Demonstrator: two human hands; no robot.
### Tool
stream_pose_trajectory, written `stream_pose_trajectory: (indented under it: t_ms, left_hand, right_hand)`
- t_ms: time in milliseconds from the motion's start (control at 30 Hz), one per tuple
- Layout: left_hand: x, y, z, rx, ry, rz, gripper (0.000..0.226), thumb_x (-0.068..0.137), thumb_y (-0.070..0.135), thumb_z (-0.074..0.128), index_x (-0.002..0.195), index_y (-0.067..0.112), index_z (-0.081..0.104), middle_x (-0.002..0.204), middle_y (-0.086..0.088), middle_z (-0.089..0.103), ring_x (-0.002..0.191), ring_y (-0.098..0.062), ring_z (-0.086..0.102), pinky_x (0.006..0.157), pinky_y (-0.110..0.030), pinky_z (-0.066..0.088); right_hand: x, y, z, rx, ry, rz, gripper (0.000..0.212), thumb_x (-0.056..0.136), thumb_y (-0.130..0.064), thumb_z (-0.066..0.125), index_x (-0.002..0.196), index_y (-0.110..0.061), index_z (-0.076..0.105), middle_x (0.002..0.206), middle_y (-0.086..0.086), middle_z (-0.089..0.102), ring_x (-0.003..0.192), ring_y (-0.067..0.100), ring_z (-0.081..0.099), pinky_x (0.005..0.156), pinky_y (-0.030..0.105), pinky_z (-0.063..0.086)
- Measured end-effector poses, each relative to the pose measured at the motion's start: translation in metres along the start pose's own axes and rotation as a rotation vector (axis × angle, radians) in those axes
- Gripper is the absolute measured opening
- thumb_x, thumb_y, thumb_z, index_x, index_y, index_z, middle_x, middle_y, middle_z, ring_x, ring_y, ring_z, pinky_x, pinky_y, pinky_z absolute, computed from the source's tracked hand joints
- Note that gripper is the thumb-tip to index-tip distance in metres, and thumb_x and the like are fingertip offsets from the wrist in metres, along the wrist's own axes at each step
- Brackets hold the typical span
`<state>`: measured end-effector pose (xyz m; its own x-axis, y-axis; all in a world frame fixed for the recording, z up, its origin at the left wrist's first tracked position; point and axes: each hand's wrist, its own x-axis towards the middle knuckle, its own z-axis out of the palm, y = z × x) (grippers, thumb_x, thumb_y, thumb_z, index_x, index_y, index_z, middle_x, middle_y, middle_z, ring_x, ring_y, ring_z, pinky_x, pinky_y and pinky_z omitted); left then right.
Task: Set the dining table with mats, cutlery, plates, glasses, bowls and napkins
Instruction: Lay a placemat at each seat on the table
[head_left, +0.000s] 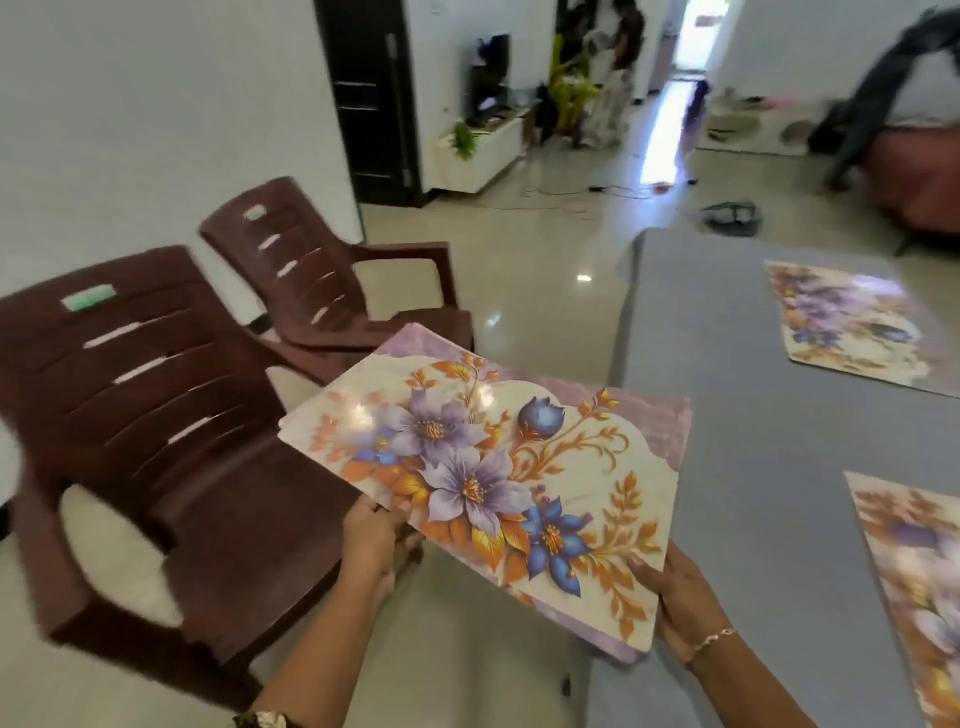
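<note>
Gripping stacked mats (498, 467) by near edges, overhanging table (727, 415) edge.

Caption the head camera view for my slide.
Left hand and right hand hold floral mats at the grey table; far mat and near mat already laid.

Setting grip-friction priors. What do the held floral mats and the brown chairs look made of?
The held mats: thin glossy plastic or laminate, probably; sharp light glints on the print, and they sag little though gripped only at the near edge. The brown chairs: moulded plastic, low sheen; one-piece slatted backs with rounded edges.
</note>
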<state>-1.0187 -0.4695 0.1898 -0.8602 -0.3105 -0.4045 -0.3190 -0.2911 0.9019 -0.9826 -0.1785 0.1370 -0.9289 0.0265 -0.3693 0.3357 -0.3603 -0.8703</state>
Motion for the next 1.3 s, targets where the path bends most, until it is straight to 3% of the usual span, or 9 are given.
stream_pose_trajectory:
  t_ms: [167,300,433,533,633,700,867,1033,1300]
  left_hand:
    - [0.069,-0.003,0.062,0.072,-0.214,-0.115,0.02,0.09,-0.006,0.049,0.097,0.009,0.06,0.076,-0.005,0.068,0.069,-0.021,0.063,0.052,-0.024,0.054]
    - [0.107,-0.004,0.121,0.198,-0.418,-0.195,0.024,0.092,-0.006,0.047,0.087,0.014,0.057,0.082,-0.007,0.064,0.07,-0.019,0.06,0.058,-0.028,0.053]
    - [0.129,-0.005,0.17,0.345,-0.661,-0.243,0.024,0.09,-0.007,0.047,0.084,0.014,0.057,0.077,-0.005,0.063,0.065,-0.017,0.059,0.048,-0.021,0.054]
    - [0.135,-0.006,0.196,0.433,-0.805,-0.261,0.023,0.09,-0.008,0.046,0.087,0.012,0.058,0.077,-0.007,0.065,0.065,-0.018,0.061,0.05,-0.024,0.055]
    - [0.134,-0.01,0.217,0.499,-0.925,-0.284,0.026,0.089,-0.009,0.046,0.084,0.011,0.06,0.079,-0.01,0.065,0.066,-0.02,0.061,0.062,-0.032,0.055]
    - [0.131,-0.016,0.23,0.534,-0.998,-0.31,0.021,0.089,-0.009,0.047,0.089,0.007,0.061,0.079,-0.009,0.065,0.059,-0.015,0.064,0.055,-0.028,0.057]
    - [0.129,-0.033,0.261,0.629,-1.064,-0.343,0.018,0.09,-0.009,0.048,0.102,0.002,0.057,0.077,-0.01,0.063,0.053,-0.016,0.063,0.044,-0.021,0.054]
    - [0.138,-0.044,0.277,0.704,-1.083,-0.345,0.015,0.088,-0.011,0.048,0.089,0.002,0.057,0.056,-0.006,0.061,0.039,-0.012,0.059,0.043,-0.024,0.054]
    - [0.156,-0.052,0.325,0.728,-0.873,-0.275,0.032,0.088,-0.013,0.039,0.11,0.002,0.056,0.09,-0.016,0.058,0.073,-0.029,0.059,0.046,-0.028,0.051]
  right_hand:
    - [-0.005,0.001,-0.012,0.095,0.261,-0.063,0.096,0.019,-0.032,0.095,0.105,-0.008,0.06,0.093,0.011,0.073,0.079,0.027,0.071,0.063,0.036,0.059]
    - [-0.015,0.009,-0.009,0.199,0.523,-0.102,0.044,0.074,-0.009,0.072,0.115,-0.007,0.056,0.111,0.016,0.065,0.094,0.035,0.064,0.07,0.038,0.058]
    - [-0.029,0.017,0.009,0.288,0.785,-0.117,0.025,0.087,0.002,0.056,0.108,-0.011,0.056,0.099,0.012,0.068,0.085,0.031,0.065,0.061,0.035,0.058]
    - [-0.038,0.028,0.026,0.384,0.906,-0.175,0.027,0.082,-0.001,0.062,0.107,-0.011,0.057,0.089,0.009,0.073,0.076,0.029,0.071,0.059,0.036,0.059]
    - [-0.042,0.04,0.038,0.398,1.02,-0.18,0.085,0.039,-0.032,0.093,0.113,-0.011,0.057,0.102,0.012,0.071,0.09,0.033,0.068,0.072,0.042,0.058]
    - [-0.043,0.044,0.045,0.426,1.092,-0.181,0.084,0.048,-0.033,0.09,0.121,-0.009,0.054,0.11,0.015,0.067,0.099,0.037,0.064,0.083,0.045,0.053]
    - [-0.038,0.05,0.041,0.46,1.231,-0.146,0.102,0.024,-0.049,0.091,0.113,-0.012,0.06,0.106,0.013,0.069,0.098,0.037,0.063,0.089,0.051,0.051]
    - [-0.025,0.049,0.04,0.356,1.482,-0.006,0.029,0.079,-0.008,0.071,0.101,-0.002,0.054,0.112,0.021,0.062,0.09,0.032,0.059,0.081,0.04,0.048]
    - [-0.01,0.047,0.043,0.255,1.704,0.119,0.02,0.081,-0.005,0.068,0.097,-0.009,0.057,0.107,0.018,0.066,0.095,0.034,0.061,0.088,0.048,0.05]
